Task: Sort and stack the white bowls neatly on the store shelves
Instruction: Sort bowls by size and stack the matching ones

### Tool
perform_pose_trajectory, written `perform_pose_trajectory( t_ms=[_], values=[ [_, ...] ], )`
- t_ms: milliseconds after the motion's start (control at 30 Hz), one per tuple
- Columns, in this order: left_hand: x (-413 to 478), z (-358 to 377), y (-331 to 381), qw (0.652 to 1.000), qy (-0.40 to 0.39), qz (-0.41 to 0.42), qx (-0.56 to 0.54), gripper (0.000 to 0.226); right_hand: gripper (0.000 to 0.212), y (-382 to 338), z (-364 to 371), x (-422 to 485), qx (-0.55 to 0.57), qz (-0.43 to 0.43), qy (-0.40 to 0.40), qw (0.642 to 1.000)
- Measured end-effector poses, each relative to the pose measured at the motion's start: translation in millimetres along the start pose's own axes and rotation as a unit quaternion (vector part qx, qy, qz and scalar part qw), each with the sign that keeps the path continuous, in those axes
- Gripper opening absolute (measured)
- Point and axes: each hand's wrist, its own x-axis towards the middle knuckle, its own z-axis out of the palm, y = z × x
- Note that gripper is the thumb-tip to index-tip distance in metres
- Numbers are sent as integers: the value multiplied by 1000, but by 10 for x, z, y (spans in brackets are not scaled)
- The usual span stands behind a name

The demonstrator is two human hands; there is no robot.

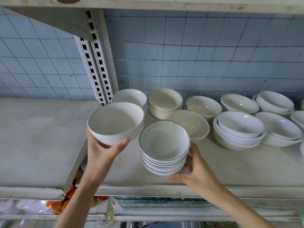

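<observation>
My left hand grips a single plain white bowl from below, lifted above the shelf near the upright post. My right hand holds a stack of several small white bowls with thin dark rims, fingers under its base and side, just over the shelf's front part. Behind them stand a white bowl stack, a cream pair and a shallow cream bowl.
More white bowls sit to the right: a nested set, a single bowl, another nested set and a back stack. A slotted metal post rises at the tiled wall. Glass dishes and orange items lie on the shelf below.
</observation>
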Motion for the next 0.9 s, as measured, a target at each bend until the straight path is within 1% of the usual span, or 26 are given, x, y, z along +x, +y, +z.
perform_pose_trajectory(
  t_ms=[100,233,367,433,467,533,567,633,700,767,900],
  values=[
    [3,19,37,1000,-5,-2,-4,110,89,6,-5,5,-4,-2,-8,1000],
    [27,30,82,1000,-7,-5,-16,114,95,-19,-112,8,10,1,-46,999],
    [61,21,131,1000,-11,-5,-27,120,104,-135,-330,-24,3,-5,-26,1000],
    [78,30,157,999,-14,-3,-28,120,96,-236,-423,-43,-22,-21,-17,999],
    [86,37,171,999,-16,-1,-29,120,86,-292,-466,-48,-31,-29,-11,999],
    [105,51,188,999,-21,1,-30,120,59,-425,-527,-38,-49,-53,9,997],
    [115,60,194,999,-27,3,-30,119,54,-498,-538,-19,-58,-72,20,995],
    [132,84,210,998,-45,7,-31,118,63,-624,-521,48,-67,-107,42,991],
    [149,137,232,997,-61,9,-34,117,67,-715,-444,145,-59,-132,38,989],
    [169,206,263,996,-74,13,-41,112,71,-776,-332,267,-50,-146,12,988],
    [206,321,347,993,-96,17,-71,112,93,-870,-103,519,-26,-140,-64,988]
  ],
)
